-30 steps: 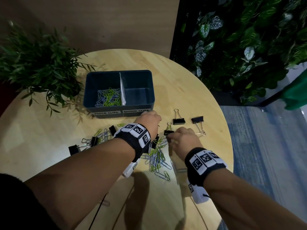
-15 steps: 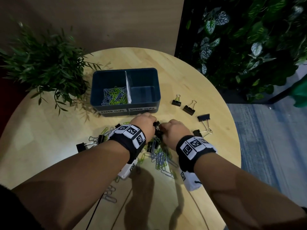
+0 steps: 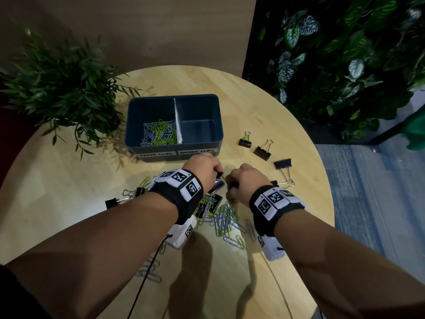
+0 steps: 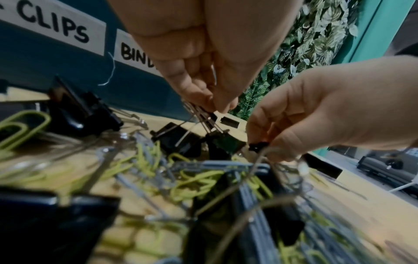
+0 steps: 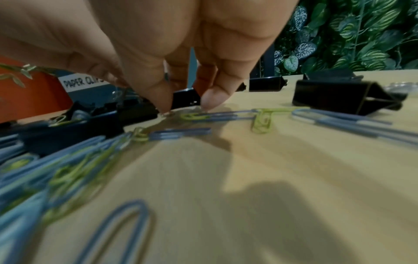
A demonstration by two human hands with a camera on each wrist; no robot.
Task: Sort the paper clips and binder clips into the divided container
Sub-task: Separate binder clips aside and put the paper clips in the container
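The dark blue divided container [image 3: 135, 125] stands mid-table; green and blue paper clips [image 3: 158, 133] lie in its left compartment, labelled PAPER CLIPS. The right one, labelled BINDER CLIPS, shows only a bare floor. My left hand [image 3: 217, 173] hovers just in front of the container and pinches the wire handles of black binder clips [image 4: 226, 142] that hang below its fingers [image 4: 196, 92]. My right hand [image 3: 232, 184], close beside it, pinches a small black binder clip [image 4: 259, 145] low over the mixed pile [image 3: 222, 218].
Three loose binder clips [image 3: 263, 151] lie to the right of the container and more [image 3: 112, 202] lie to the left of my wrist. A potted plant [image 3: 62, 93] stands at the back left. The round table's edge [image 3: 326, 180] curves close on the right.
Both hands have closed in on each other over the pile in front of the container. Each now pinches a binder clip.
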